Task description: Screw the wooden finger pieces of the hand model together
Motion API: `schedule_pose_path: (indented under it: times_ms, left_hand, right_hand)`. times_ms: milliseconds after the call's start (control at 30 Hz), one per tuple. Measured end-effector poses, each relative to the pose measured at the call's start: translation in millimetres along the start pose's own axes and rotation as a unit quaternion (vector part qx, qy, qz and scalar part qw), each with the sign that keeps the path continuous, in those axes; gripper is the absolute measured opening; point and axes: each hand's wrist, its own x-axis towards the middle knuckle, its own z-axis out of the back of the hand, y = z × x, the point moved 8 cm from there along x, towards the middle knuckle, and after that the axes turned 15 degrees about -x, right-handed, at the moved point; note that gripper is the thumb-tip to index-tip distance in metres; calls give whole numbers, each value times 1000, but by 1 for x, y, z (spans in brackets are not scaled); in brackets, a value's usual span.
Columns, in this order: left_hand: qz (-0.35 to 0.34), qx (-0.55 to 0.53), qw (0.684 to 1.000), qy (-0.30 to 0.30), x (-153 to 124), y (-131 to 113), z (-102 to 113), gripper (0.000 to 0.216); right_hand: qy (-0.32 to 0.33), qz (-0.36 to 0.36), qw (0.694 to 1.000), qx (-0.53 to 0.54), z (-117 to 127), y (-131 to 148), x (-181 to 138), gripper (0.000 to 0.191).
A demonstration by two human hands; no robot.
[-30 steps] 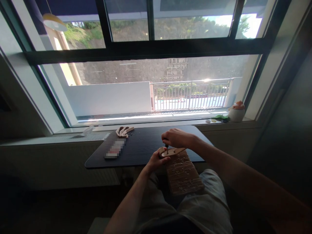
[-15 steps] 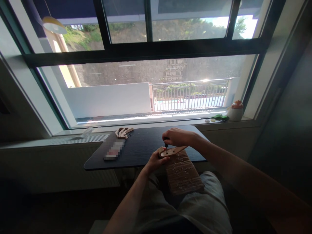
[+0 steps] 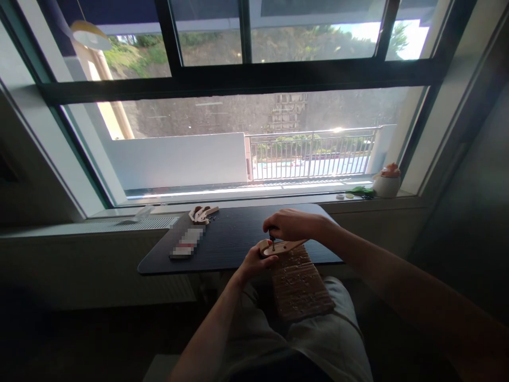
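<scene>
My left hand (image 3: 254, 260) is closed around the rounded end of a pale wooden piece (image 3: 287, 246). Dark holes show along that piece. Above it, my right hand (image 3: 292, 224) grips a screwdriver (image 3: 272, 239), its handle mostly hidden by the fingers. The shaft points straight down, and its tip meets the wooden piece near the left thumb. Under the wooden piece, a brown carved wooden board (image 3: 303, 289) with a rough, grooved surface slants from the table edge onto my lap.
The dark table (image 3: 234, 239) stands below the window. On its far left lie pale wooden parts (image 3: 202, 214) with small dark screws (image 3: 213, 217), and a blurred-out flat item (image 3: 187, 244). A white pot (image 3: 386, 184) sits on the sill, and a radiator (image 3: 119, 233) runs along the left.
The camera view has shifted slightly. Both hands keep their places on the wooden piece and screwdriver; my right wrist looks slightly turned.
</scene>
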Motion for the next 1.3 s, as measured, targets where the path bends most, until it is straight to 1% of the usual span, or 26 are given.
schedule_pose_path:
  times_ms: [100, 267, 500, 700, 867, 1100, 1300]
  left_hand:
    - [3, -8, 1000, -2, 1, 5, 2, 51]
    - [18, -25, 999, -18, 2, 16, 4, 56]
    - [24, -18, 999, -16, -1, 9, 3, 55]
    - [7, 1, 1000, -10, 0, 4, 1, 50]
    - [5, 5, 1000, -6, 0, 4, 1, 45]
    - [15, -10, 1000, -13, -1, 9, 3, 52]
    - [15, 9, 1000, -17, 0, 10, 4, 53]
  right_hand:
    - [-6, 8, 1000, 10, -2, -2, 0, 27]
    - [-18, 0, 1000, 13, -6, -5, 3, 24]
    - [-30, -35, 999, 1, -5, -4, 6, 28]
    - [2, -15, 1000, 0, 0, -2, 2, 25]
    - [-3, -13, 1000, 8, -2, -3, 0, 28]
    - [-32, -34, 999, 11, -6, -6, 0, 30]
    - [-27, -50, 998, -3, -4, -9, 2, 32]
